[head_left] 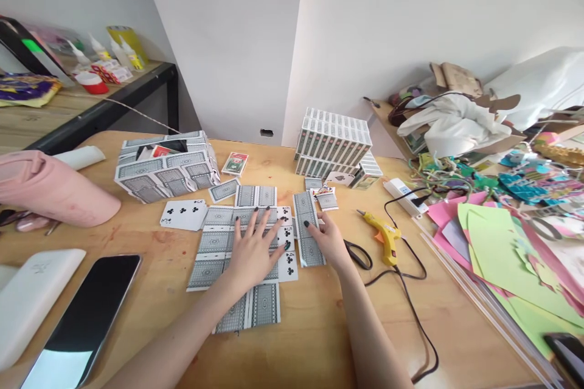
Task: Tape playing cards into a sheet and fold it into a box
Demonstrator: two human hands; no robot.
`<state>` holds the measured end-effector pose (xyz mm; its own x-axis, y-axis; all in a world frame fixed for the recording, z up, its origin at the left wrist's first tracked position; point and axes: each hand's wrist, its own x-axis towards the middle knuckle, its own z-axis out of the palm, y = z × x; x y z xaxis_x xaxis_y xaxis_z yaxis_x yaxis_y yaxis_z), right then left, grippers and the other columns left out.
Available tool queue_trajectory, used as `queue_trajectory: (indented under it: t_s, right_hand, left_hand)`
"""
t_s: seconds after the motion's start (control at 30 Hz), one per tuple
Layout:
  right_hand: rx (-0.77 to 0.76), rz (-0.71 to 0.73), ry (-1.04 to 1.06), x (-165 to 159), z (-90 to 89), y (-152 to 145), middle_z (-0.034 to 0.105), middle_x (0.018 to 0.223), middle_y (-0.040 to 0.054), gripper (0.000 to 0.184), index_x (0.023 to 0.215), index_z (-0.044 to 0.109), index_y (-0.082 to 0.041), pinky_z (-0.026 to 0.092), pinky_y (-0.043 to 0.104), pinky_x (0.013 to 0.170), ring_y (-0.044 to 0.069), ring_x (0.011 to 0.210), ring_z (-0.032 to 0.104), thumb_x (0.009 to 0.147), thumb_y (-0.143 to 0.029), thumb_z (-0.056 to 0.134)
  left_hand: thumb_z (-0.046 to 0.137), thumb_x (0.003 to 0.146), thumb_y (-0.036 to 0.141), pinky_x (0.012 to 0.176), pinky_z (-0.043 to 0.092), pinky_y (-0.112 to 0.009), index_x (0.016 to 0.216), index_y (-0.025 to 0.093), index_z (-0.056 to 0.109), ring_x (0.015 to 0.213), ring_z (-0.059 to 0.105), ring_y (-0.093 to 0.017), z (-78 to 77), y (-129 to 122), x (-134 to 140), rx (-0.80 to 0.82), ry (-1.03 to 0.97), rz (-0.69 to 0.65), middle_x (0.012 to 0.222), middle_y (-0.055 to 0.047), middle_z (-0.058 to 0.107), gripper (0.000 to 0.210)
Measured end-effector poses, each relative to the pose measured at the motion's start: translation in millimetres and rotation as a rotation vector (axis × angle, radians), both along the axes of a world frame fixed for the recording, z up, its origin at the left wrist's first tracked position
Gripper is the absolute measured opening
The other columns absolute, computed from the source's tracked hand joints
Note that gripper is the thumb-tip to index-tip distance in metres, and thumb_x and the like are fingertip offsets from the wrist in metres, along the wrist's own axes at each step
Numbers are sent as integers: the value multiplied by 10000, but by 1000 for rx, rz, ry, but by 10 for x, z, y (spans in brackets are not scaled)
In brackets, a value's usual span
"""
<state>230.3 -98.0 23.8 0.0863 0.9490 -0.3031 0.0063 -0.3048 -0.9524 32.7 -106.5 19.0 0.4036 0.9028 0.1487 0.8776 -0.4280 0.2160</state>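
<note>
My left hand [253, 253] lies flat with spread fingers on a panel of joined playing cards [210, 244], mostly patterned backs up. Club cards [288, 265] stick out face up at the panel's right side. My right hand [332, 243] pinches the right edge of a narrow strip of playing cards [306, 219], thumb on top. That strip stands just right of the panel, slightly tilted. A few loose cards [182, 214] lie face up to the left. Behind the panel rests a box built from cards [166, 173], with items inside its open top.
Stacked card packs [335, 134] stand at the back. A yellow glue gun [387, 237], its cable, black-handled scissors [358, 253] and a power strip [404, 194] lie right, near coloured paper [506, 249]. A phone [86, 322] and pink tumbler [68, 188] sit left.
</note>
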Motion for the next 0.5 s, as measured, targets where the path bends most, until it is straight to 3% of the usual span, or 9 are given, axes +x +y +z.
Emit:
queue_trajectory:
  t_s: [0.13,0.23,0.37,0.5]
  right_hand:
    - [0,-12,-8,-21,9,-17,675,675,-8,328,862,511,-227,458,278,477,171,519,604,679,-454,659]
    - [-16,-26,112,-81,57,-49,664,689,-10,278,851,517,-223,469,288,521,170,545,609,676,-382,662]
    - [-15,-13,302,-154,124,-79,639,717,-6,214,860,538,-216,457,285,552,156,564,584,685,-308,619]
    - [76,18,169,-159,130,-70,528,609,-35,192,730,538,-198,409,251,565,119,553,497,715,-368,625]
  left_hand:
    - [421,853,483,992,193,-664,1319,288,457,1307,292,-392,77,3,-5,-23,-1,45,1431,-109,388,507]
    - [458,850,401,981,265,-617,1210,243,555,1222,400,-365,154,102,-4,-33,-78,59,1320,-127,498,405]
    - [420,866,284,972,371,-450,1016,182,626,1099,500,-258,251,261,45,-88,-402,37,1102,-108,594,274]
    - [395,880,372,814,475,-348,859,169,619,878,593,-201,333,324,146,-365,-800,3,900,-59,638,303]
